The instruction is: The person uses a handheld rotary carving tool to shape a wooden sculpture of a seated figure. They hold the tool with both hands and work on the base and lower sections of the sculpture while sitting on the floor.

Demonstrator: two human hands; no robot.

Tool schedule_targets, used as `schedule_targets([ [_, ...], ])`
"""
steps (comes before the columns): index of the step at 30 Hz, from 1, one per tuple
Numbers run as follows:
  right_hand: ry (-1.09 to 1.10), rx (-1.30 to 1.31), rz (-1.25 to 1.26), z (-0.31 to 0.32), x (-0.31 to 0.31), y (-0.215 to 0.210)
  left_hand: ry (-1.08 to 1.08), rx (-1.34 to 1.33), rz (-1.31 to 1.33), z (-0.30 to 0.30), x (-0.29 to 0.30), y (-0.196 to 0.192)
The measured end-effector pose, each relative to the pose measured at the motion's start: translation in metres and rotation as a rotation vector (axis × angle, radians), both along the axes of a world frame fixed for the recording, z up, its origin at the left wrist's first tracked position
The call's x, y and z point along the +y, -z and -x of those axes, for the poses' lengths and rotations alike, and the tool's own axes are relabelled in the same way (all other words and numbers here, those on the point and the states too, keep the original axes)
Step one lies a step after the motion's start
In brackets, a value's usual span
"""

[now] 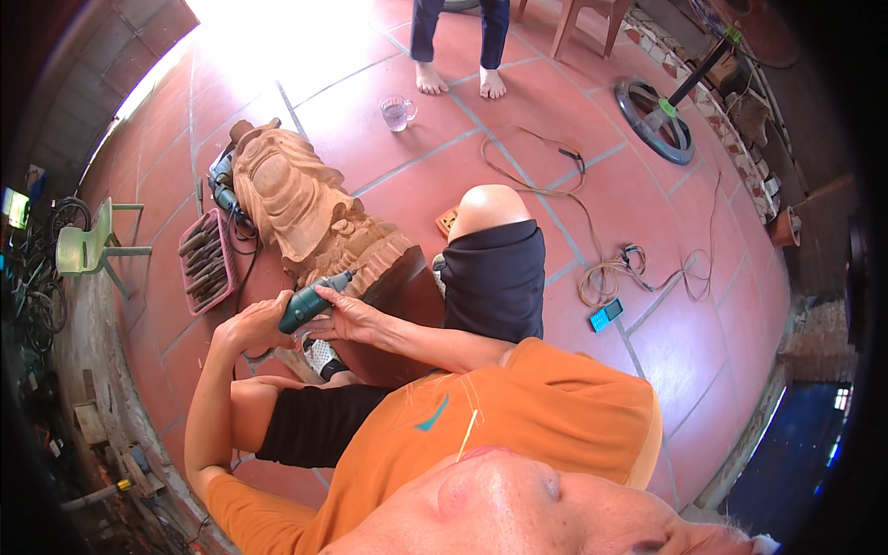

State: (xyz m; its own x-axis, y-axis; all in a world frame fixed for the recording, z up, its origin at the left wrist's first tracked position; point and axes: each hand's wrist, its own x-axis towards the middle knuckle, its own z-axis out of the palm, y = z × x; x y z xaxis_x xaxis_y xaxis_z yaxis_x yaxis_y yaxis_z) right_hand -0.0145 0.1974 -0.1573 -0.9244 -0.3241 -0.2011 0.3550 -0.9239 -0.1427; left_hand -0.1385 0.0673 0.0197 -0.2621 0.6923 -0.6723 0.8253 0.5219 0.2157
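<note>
A green rotary power tool (302,305) with a dark nose lies across both my hands, its tip pointing at the base of a carved wooden statue (294,199). The fingers of my left hand (257,324) close around its rear end. From the other side, my right hand (351,319) grips the body, thumb on top and fingers underneath. The robed statue lies tilted on the floor before me, its carved base nearest my hands. Left of it rests a pink basket (222,294) of chisels with wooden handles. Another green power tool (224,196) lies against the statue's far left side.
A glass mug (396,113) stands near a barefoot person's feet (431,80). Cords (601,268) trail across the tiles beside a teal keypad phone (607,316). A round-based stand (655,122) is at far right, a green chair (85,242) at left.
</note>
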Motion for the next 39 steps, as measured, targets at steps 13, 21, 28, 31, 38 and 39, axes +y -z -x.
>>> schedule_targets([
  [13,0.055,-0.029,-0.02,-0.0018,-0.0004,-0.0022,-0.044,-0.024,0.004,0.0017,0.0003,0.0039],
  [21,0.057,-0.074,-0.018,-0.0005,-0.0014,-0.0004,-0.059,-0.044,0.018,0.0029,0.0015,0.004],
  [28,0.082,-0.069,-0.022,0.001,-0.0045,-0.0025,-0.068,-0.02,0.026,0.0052,-0.0017,0.0077],
  [31,0.061,-0.058,-0.014,0.0025,-0.0041,0.002,-0.084,-0.041,0.034,0.0051,-0.0011,0.0076],
  [38,0.059,-0.069,-0.021,0.0008,-0.0027,-0.0003,-0.096,-0.041,0.033,0.0033,-0.0001,0.006],
  [39,0.048,-0.064,-0.032,0.0002,-0.0021,-0.0003,-0.094,-0.037,0.029,0.0035,-0.0008,0.0066],
])
